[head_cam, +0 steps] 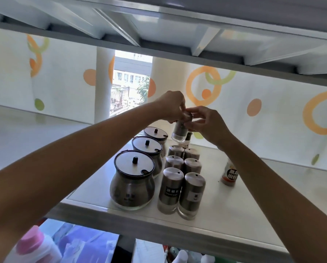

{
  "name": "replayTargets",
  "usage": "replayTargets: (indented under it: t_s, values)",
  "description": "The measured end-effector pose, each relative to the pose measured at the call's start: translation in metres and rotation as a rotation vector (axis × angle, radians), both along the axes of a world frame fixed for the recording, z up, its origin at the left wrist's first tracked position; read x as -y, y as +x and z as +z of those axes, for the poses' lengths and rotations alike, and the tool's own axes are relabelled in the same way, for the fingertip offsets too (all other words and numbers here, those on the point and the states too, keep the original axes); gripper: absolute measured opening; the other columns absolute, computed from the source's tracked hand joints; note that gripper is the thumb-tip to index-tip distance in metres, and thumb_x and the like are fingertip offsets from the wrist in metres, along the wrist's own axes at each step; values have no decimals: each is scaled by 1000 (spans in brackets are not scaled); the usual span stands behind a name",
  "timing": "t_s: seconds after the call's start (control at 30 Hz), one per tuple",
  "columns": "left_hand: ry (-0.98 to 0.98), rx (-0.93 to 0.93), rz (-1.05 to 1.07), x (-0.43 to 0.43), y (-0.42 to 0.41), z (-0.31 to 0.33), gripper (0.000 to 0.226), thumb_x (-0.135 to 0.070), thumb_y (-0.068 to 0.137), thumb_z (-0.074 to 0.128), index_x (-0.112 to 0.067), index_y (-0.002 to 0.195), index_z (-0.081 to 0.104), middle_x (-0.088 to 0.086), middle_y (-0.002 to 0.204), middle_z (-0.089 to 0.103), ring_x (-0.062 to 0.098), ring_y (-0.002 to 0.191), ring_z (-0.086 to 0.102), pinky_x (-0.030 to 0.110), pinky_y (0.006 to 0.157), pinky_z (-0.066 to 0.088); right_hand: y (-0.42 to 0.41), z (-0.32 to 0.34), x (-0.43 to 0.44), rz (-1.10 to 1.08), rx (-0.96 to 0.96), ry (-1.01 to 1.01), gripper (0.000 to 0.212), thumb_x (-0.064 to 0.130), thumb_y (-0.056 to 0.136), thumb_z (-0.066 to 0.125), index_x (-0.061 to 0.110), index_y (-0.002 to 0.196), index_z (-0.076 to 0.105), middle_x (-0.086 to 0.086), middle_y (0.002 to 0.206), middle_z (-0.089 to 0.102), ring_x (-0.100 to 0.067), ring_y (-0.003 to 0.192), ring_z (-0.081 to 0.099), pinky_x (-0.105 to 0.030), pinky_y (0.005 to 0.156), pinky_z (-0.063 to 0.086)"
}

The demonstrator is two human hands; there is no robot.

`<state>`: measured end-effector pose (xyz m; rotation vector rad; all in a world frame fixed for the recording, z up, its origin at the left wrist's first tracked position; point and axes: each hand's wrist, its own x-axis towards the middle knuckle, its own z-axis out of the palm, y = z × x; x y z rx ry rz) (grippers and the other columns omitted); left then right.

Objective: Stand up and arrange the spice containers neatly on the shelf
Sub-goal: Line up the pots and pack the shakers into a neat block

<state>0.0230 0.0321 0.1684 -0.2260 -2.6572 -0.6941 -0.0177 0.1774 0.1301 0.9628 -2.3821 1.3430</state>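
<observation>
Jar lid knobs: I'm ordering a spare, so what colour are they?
Black, on the jar lid knobs, seen best in the head view.

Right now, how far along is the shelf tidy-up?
Mostly done. Three lidded jars stand in a line, with six shakers in two rows beside them. Both hands, left and right, hold a seventh shaker above the back. The small bottle still stands apart on the shelf.
</observation>
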Motion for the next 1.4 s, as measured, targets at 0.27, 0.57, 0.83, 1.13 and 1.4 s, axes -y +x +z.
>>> replayTargets:
  t_s: [0.27,0.57,0.83,1.13,1.4]
  values:
    - [5,84,16,3,-7,-18,31,-16,80,71,5,103,68,12,71,64,17,53,54,13,44,47,-7,-15,4,10,54,64,37,2,78,70,5,113,58,-14,109,67,-28,92,68,-42,85,56]
    - [-93,169,86,0,-21,-42,11,-5,77,66,-3,87,67,13,82,57,24,74,50,27,62,38,-5,-33,4,-1,139,165,30,-1,82,63,2,112,61,-8,95,65,-15,69,62,-16,57,52]
    - [-87,221,103,0,-26,-50,25,-8,74,71,4,96,71,17,86,67,25,74,53,24,57,37,-4,-38,7,13,145,186,18,-1,82,61,-1,100,66,-26,110,65,-26,77,60,-23,61,48]
    - [-167,337,84,-2,-24,-46,28,-11,77,73,3,101,72,11,82,64,18,66,53,20,51,37,-10,-45,9,12,201,198,31,15,84,65,3,113,64,-12,105,69,-16,89,62,-23,76,47]
    - [-125,371,48,2,-20,-42,28,-20,84,67,4,98,72,6,69,62,19,68,56,22,54,38,-7,-42,6,19,166,210,22,9,84,62,6,105,69,-7,96,70,-9,78,60,-17,68,46]
